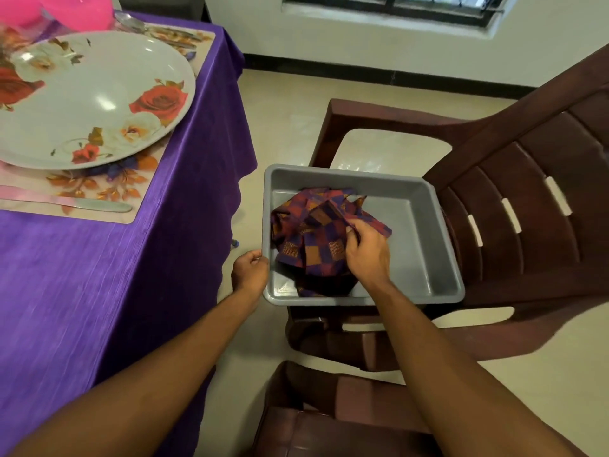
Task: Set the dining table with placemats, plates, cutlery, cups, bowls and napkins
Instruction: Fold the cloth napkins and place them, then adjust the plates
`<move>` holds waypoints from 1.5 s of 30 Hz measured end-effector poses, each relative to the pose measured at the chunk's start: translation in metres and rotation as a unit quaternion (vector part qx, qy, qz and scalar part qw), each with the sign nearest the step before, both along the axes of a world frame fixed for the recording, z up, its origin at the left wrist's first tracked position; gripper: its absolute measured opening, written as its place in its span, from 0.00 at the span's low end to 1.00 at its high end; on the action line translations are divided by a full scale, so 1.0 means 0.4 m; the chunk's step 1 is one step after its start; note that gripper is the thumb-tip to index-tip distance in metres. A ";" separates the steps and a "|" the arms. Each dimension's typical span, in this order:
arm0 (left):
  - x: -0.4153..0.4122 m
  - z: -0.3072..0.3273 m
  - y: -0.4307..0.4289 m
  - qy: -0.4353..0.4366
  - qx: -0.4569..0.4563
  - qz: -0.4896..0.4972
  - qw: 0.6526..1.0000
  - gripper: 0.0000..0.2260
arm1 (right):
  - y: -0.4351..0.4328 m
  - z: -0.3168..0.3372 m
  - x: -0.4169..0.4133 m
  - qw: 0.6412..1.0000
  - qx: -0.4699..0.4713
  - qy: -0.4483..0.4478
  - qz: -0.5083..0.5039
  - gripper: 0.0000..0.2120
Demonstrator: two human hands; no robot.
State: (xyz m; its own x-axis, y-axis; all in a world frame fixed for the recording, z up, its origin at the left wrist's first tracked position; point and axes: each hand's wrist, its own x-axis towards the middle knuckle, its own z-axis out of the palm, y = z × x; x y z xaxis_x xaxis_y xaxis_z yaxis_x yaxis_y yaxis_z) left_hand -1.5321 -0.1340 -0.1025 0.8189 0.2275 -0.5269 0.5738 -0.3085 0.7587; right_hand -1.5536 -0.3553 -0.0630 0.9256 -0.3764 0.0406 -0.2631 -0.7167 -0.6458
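A grey plastic tray (425, 239) sits on the seat of a brown plastic chair (514, 199). Inside it lies a crumpled checked napkin (306, 235) in purple, red and orange. My right hand (365, 252) pinches a fold of that napkin. My left hand (250, 272) grips the tray's left rim. On the purple-clothed table (99, 275) at the left, a floral plate (89, 97) rests on a floral placemat (108, 189), with a knife (82, 203) below it and a spoon and other cutlery (158, 29) above it.
A pink cup or bowl (56, 9) stands at the top left corner of the table. A second brown chair (329, 420) is at the bottom, near my arms. Cream tiled floor lies between table and chairs; a wall with a window is behind.
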 end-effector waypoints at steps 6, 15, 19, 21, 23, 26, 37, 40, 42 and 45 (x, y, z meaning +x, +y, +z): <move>-0.019 0.109 0.007 -0.011 0.010 -0.024 1.000 0.12 | -0.106 0.181 -0.019 0.994 -0.005 -0.098 -0.047 0.12; -0.013 0.261 -0.011 0.006 -0.147 -0.022 0.989 0.12 | -0.016 0.360 -0.118 0.947 -0.129 -0.155 0.251 0.14; -0.026 0.275 0.023 0.176 -0.185 -0.067 0.965 0.18 | 0.056 0.271 -0.219 0.914 -0.183 -0.016 0.361 0.17; -0.048 0.240 0.038 0.222 -0.158 -0.104 0.957 0.15 | 0.089 0.238 -0.251 0.910 -0.172 0.014 0.376 0.17; -0.074 0.202 0.043 0.238 -0.137 -0.109 0.955 0.13 | 0.136 0.220 -0.271 0.901 -0.168 0.030 0.398 0.17; -0.102 0.173 0.041 0.224 -0.150 -0.078 0.960 0.10 | 0.204 0.200 -0.284 0.882 -0.163 0.079 0.434 0.15; -0.046 0.155 0.057 0.160 -0.138 -0.017 0.977 0.04 | 0.173 0.231 -0.228 0.905 -0.101 0.160 0.382 0.12; -0.032 0.161 0.059 0.182 -0.131 -0.049 0.973 0.06 | 0.152 0.263 -0.196 0.882 -0.003 0.270 0.386 0.14; -0.021 0.162 0.051 0.189 -0.126 -0.071 0.971 0.06 | 0.136 0.263 -0.185 0.851 0.060 0.346 0.391 0.16; -0.013 0.166 0.033 0.165 -0.103 -0.091 0.977 0.02 | 0.070 0.221 -0.165 0.897 0.124 0.321 0.277 0.12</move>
State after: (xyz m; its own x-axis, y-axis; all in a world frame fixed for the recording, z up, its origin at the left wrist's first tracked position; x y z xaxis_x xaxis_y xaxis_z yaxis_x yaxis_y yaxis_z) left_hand -1.5373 -0.1208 -0.0360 0.6136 -0.0455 -0.7883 0.7473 -0.2890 0.5983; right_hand -1.6197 -0.3274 0.0256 0.7766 0.2243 -0.5886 -0.2856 -0.7075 -0.6464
